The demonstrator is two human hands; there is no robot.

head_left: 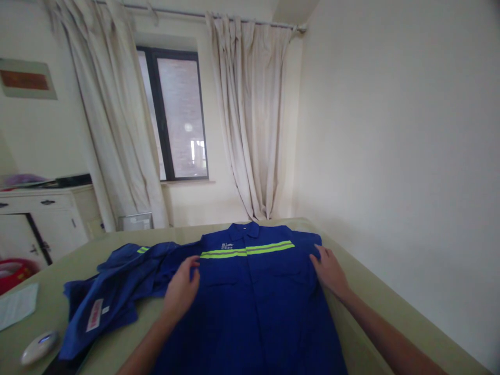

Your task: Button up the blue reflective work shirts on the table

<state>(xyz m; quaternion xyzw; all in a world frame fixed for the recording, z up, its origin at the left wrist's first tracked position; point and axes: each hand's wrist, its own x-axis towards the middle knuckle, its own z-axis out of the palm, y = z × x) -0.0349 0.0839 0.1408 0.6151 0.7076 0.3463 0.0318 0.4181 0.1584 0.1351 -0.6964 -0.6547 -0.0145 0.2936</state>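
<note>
So a blue jacket [250, 307] is laid out front up on the green-covered table [122, 333], collar toward the window [182, 117], and its lower part is cut off by the bottom edge. A bright yellow stripe [269, 249] is run across the chest. Some small white lettering [227, 246] is printed just above it, way too tiny to be read.

The left hand [183, 289] is held by the chest on the left, thumb and first finger parted by a gap; the other fingers are mostly hidden, and whether the cloth is actually touched can't be told. The right hand [329, 270] is placed at the sleeve on the far side, fingers loosely spread, no grip to be made out.

More blue clothing [125, 281] is bunched up on the left. It's kinda blended into the jacket's sleeve, so where one is ended and the other begun can't be made out. A patch [94, 315] is seen on it, text blurred. A rounded white thing [39, 348] is left nearby, below some paper [17, 307], and a red tub [15, 275] is cropped by the left edge.
</note>
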